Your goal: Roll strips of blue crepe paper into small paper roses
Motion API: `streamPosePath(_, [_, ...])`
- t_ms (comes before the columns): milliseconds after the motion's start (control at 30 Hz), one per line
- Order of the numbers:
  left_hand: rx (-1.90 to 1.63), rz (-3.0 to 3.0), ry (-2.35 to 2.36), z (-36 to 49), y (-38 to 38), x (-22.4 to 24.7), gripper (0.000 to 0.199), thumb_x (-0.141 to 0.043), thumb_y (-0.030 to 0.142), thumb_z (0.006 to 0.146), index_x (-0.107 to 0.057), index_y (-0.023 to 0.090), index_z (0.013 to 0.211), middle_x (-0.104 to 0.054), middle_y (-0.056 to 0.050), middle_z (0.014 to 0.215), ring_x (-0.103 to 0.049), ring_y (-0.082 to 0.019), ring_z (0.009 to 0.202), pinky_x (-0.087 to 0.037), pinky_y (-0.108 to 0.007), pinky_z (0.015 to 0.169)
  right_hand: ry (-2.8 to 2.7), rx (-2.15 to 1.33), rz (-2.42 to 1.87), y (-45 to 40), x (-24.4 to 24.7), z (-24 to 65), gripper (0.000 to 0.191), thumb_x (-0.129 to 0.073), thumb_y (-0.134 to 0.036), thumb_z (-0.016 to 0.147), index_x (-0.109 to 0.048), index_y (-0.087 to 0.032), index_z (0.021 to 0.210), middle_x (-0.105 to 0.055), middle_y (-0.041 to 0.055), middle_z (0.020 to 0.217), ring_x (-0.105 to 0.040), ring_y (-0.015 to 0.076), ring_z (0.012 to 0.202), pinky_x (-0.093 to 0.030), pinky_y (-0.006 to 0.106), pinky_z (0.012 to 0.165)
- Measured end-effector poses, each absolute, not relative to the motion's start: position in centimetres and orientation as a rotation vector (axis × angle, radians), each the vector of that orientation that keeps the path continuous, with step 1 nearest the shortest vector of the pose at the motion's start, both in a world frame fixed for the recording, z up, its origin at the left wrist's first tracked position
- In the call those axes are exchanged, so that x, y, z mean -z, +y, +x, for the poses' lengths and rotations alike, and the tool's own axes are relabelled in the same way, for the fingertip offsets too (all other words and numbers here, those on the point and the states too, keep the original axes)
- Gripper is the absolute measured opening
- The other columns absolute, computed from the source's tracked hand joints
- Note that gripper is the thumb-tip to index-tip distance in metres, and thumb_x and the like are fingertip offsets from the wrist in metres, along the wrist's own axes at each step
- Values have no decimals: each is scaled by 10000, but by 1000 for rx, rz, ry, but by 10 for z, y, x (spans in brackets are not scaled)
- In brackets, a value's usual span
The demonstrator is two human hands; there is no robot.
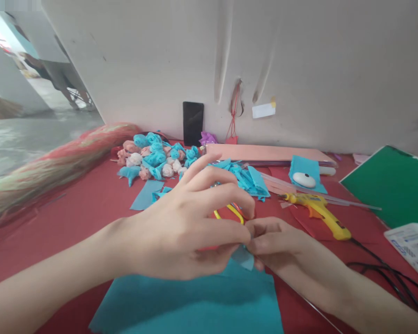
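My left hand reaches across the middle, thumb and index finger pinched together and the other fingers curved. Its fingertips meet those of my right hand, which is also closed in a pinch. Between them is a small piece of blue crepe paper, its upper part hidden by the fingers. Under the hands lies a larger blue sheet. Partly covered behind my left fingers are scissors with yellow and red handle loops.
Blue, pink and white paper flowers are heaped at the back left. Cut blue strips lie behind the hands. To the right are a yellow glue gun with a black cord, glue sticks and a green board. A phone leans on the wall.
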State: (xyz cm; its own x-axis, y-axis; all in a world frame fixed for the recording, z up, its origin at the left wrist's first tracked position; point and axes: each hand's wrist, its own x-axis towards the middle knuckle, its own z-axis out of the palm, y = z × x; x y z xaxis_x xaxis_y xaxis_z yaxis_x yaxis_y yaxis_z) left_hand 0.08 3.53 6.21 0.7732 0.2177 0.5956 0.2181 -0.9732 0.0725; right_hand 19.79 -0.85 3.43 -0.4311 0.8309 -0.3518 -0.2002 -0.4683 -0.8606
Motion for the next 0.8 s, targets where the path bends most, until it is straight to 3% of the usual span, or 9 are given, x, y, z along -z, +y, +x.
streamPosePath(133, [1019, -3069, -349, 3, 36, -65, 155, -596, 92, 745, -683, 221, 747, -708, -20, 866, -580, -196, 892, -279, -394, 1108, -932, -2080, -966, -8, -34, 196, 73, -784, -220, 641, -720, -205, 609, -575, -46, 559, -509, 68, 547, -425, 163, 563])
streamPosePath(333, [1043, -3212, -401, 4, 33, -68, 186, -589, 33, 658, -647, 199, 717, -682, -25, 907, -563, -187, 900, -393, -364, 998, -1115, -2140, -924, -5, -28, 196, 129, -789, -260, 708, -699, -181, 660, -614, -57, 560, -526, 38, 524, -420, 139, 565])
streamPosePath(500, [1005, -3257, -425, 4, 31, -67, 208, -566, 32, 641, -640, 212, 715, -666, -24, 944, -549, -195, 920, -410, -379, 983, -1187, -2075, -997, -7, -27, 194, 117, -800, -201, 660, -686, -191, 633, -622, -66, 548, -542, 46, 507, -420, 161, 548])
streamPosePath(800, [1021, -3248, -549, 6, 33, -63, 167, -612, 71, 704, -657, 213, 780, -646, -24, 969, -568, -192, 959, -377, -374, 1031, -1246, -1820, -1057, -10, -24, 189, 173, -780, -302, 662, -674, -189, 583, -598, -45, 531, -519, 84, 514, -421, 213, 550])
